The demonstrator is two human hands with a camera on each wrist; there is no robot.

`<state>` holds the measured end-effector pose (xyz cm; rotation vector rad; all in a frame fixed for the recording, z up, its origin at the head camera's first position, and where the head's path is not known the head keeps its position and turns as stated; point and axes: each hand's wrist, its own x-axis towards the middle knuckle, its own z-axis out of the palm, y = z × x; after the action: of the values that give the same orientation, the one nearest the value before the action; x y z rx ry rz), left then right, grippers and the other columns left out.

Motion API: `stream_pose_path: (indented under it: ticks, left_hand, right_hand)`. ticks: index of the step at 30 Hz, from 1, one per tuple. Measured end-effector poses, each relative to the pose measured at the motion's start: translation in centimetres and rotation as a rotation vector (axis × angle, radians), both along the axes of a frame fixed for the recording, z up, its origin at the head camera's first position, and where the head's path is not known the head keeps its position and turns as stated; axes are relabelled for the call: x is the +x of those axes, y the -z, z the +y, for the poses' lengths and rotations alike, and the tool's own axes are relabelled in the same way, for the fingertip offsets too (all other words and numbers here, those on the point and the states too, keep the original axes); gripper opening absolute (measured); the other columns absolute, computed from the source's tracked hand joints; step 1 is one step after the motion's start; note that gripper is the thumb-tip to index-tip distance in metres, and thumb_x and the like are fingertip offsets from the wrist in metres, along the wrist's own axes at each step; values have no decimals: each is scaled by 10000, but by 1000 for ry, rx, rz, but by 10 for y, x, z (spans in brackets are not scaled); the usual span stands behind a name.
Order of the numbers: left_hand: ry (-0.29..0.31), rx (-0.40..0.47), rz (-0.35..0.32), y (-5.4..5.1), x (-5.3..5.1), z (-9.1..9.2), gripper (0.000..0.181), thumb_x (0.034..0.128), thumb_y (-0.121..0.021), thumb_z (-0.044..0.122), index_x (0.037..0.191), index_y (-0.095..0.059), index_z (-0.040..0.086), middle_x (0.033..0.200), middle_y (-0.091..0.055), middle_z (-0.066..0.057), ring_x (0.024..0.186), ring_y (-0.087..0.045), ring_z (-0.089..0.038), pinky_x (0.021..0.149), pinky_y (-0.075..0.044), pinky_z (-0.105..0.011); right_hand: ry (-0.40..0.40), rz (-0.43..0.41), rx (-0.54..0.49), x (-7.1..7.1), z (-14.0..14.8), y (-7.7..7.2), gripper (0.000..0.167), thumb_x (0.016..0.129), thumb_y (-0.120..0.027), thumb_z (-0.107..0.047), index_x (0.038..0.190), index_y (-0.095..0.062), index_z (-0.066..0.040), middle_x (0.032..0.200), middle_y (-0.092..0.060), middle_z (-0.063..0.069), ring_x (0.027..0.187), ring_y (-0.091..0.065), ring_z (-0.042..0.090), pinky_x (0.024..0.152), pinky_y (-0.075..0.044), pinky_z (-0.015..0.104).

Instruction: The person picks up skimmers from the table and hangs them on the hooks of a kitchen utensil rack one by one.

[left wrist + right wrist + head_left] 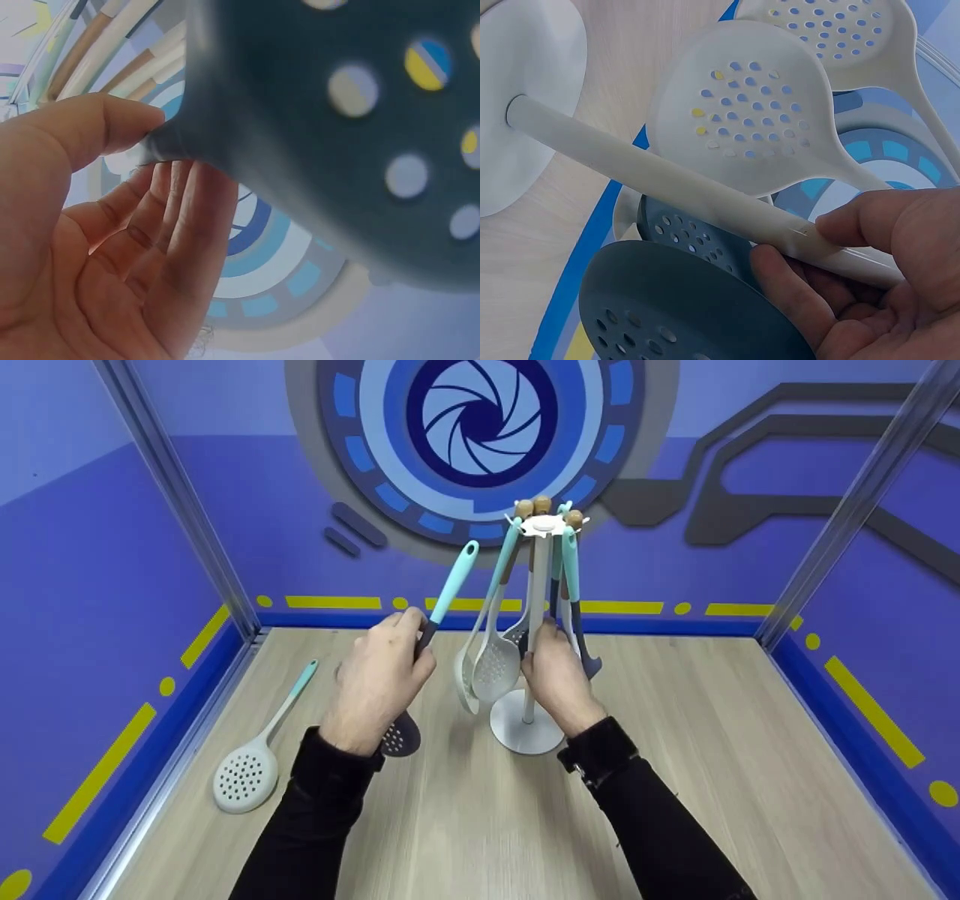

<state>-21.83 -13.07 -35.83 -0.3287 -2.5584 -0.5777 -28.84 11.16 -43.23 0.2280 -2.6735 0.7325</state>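
Note:
My left hand pinches a perforated skimmer with a mint handle and a dark head. In the left wrist view, thumb and fingers meet at its narrow neck. My right hand grips the white pole of a utensil stand, above its round base. Around the pole, utensils hang from the white top ring. Among them are a pale perforated spoon and dark perforated heads close to my right fingers. The right palm is partly hidden in the head view.
A pale skimmer with a mint handle lies on the wooden table at the left. Blue patterned walls with metal corner posts enclose the table's back and sides.

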Motion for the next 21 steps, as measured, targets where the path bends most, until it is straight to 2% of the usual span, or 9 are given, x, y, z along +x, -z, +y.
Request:
stream_pose_path:
  ticks: [5,15,21]
  left_hand:
    - [3,9,4,-4,2,5,236,1015,-666,96,1247,-707,79,1067,-758,-80,745,-733,-271,541,-597,-396]
    - [18,10,9,-13,7,10,192,1032,-652,118,1220,-687,109,953,-662,-26,669,-602,-221,516,-506,-356]
    - [38,23,26,-18,10,14,179,1031,-649,119,1208,-675,117,932,-628,-13,667,-587,-207,524,-495,-341]
  right_hand:
    - [3,3,-4,1,0,0,543,983,-642,-14,1447,-478,215,1156,-701,351,1025,-770,490,857,-662,575]
    - [0,-4,-10,-2,0,2,558,975,-643,-7,1455,-474,221,1155,-701,352,1025,-765,489,861,-658,582]
    - [3,-21,-22,-2,0,0,555,992,-652,-23,1462,-470,211,1169,-700,350,1042,-767,488,869,-664,574]
